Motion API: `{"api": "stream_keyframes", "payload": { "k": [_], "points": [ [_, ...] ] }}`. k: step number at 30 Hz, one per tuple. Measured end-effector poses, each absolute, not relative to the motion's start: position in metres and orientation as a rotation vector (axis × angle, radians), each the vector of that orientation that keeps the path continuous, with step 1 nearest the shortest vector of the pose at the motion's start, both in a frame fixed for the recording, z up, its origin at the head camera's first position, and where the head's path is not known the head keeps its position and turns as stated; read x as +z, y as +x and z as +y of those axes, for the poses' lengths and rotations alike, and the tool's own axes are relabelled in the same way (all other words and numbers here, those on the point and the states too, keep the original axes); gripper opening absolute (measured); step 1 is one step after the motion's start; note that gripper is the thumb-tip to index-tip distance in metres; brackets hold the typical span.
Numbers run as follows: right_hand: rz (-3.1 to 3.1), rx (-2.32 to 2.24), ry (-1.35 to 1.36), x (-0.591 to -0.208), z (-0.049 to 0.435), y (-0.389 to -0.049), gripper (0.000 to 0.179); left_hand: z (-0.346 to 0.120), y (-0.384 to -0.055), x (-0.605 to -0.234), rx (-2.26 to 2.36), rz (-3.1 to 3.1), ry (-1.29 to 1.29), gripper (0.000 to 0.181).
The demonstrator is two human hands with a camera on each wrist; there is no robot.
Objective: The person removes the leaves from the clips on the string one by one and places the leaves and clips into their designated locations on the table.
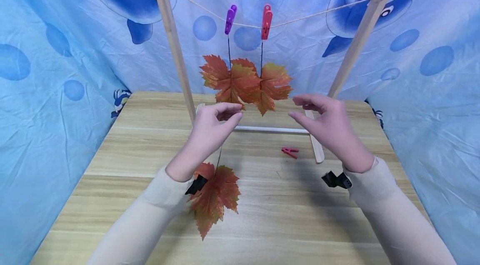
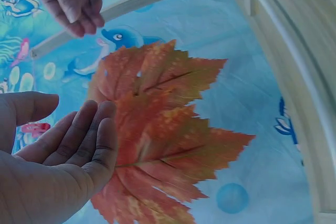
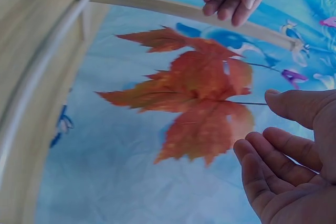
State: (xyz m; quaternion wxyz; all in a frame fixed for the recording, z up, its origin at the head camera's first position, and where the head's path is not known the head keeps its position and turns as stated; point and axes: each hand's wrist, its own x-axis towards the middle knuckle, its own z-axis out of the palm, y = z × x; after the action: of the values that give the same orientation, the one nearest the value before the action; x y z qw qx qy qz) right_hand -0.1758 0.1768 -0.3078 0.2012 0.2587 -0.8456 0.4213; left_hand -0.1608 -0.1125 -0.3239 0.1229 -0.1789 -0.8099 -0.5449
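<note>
Two orange maple leaves, the left one (image 1: 215,75) and the right one (image 1: 273,83), hang by dark stems and overlap each other. A purple clothespin (image 1: 230,19) and a red clothespin (image 1: 266,22) hold their stems at a thin string (image 1: 318,14). My left hand (image 1: 213,125) is raised in front of the left leaf's lower edge, fingers loosely bent, gripping nothing. To the right of the leaves my right hand (image 1: 328,125) hovers, also holding nothing, its thumb apart from the fingers in the right wrist view. Another maple leaf (image 1: 221,194) lies on the table, partly hidden by my left wrist.
A left wooden post (image 1: 174,44) and a right wooden post (image 1: 358,44) carry the string. A white rod (image 1: 270,130) runs low between them. On the wooden table (image 1: 277,223) lies a small red clothespin (image 1: 290,151). Blue patterned cloth (image 1: 41,140) surrounds the table.
</note>
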Motion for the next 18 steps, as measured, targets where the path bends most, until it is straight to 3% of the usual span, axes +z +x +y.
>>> {"api": "stream_keyframes", "payload": {
  "k": [18],
  "points": [
    [-2.321,1.106,0.781,-0.233,0.161,-0.186,0.034,-0.092,-0.174,-0.284,-1.602,-2.227,-0.612,0.021]
  ]
}}
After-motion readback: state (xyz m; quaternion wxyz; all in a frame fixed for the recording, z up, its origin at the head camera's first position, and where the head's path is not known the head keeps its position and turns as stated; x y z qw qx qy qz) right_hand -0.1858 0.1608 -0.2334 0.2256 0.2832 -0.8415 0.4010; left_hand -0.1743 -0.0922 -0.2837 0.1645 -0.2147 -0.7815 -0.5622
